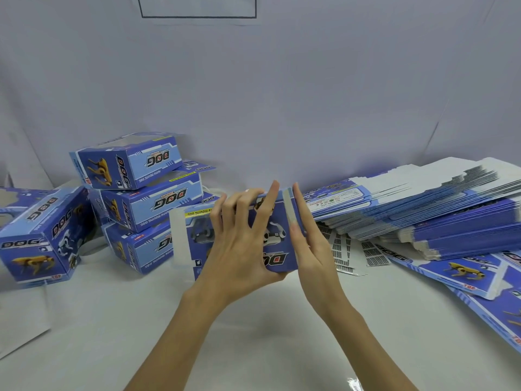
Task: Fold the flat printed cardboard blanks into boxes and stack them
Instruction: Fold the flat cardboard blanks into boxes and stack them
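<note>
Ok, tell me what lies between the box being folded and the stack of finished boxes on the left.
Nothing visible. The half-folded box, held between the left hand and right hand, sits just right of the stacked boxes; only its own white flap points that way.

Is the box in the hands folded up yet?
Partly: the box already has its shape, but a white flap on its left end sticks out unfolded.

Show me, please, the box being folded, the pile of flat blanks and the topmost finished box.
box being folded [277, 221], head view, its blue printed front face.
pile of flat blanks [451, 213], head view, blue stacked edges.
topmost finished box [146, 162], head view, its printed side.
</note>
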Motion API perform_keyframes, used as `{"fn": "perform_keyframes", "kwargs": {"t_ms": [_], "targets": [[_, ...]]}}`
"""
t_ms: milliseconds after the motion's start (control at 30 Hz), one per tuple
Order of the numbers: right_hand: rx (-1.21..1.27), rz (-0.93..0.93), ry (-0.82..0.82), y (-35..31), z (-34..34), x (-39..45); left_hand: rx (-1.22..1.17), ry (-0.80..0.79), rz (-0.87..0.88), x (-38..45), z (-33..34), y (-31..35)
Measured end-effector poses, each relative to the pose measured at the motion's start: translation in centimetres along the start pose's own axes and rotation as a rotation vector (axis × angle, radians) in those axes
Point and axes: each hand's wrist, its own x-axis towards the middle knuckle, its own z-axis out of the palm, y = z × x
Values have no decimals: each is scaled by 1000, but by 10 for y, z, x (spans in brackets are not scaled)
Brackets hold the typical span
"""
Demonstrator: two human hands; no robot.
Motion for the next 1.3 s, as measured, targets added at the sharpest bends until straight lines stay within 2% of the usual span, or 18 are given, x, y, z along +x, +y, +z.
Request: {"fn": "perform_keyframes", "kwargs": {"t_ms": [233, 500, 600, 800, 967, 1067, 1167, 1300], "targets": [[-17, 32, 48, 2, 0, -1, 1, -6, -28, -2, 3, 1], [-220, -56, 89, 5, 0, -3, 9, -58, -34, -4, 1, 4], [-207, -62, 102, 6, -2, -3, 21, -55, -19, -3, 0, 6], [-211, -117, 67, 7, -2, -2, 24, -33, 4, -3, -1, 5], [-275, -196, -2, 8, -7, -3, 18, 53, -25, 1, -9, 1], [-261, -240, 14, 7, -3, -6, -30, 81, -63, 3, -14, -4], [-278, -252, 60, 11, 8, -8, -7, 66, -4, 3, -15, -2], [-105, -179, 69, 10, 12, -9, 10, 28, 33, 3, -13, 3]]}}
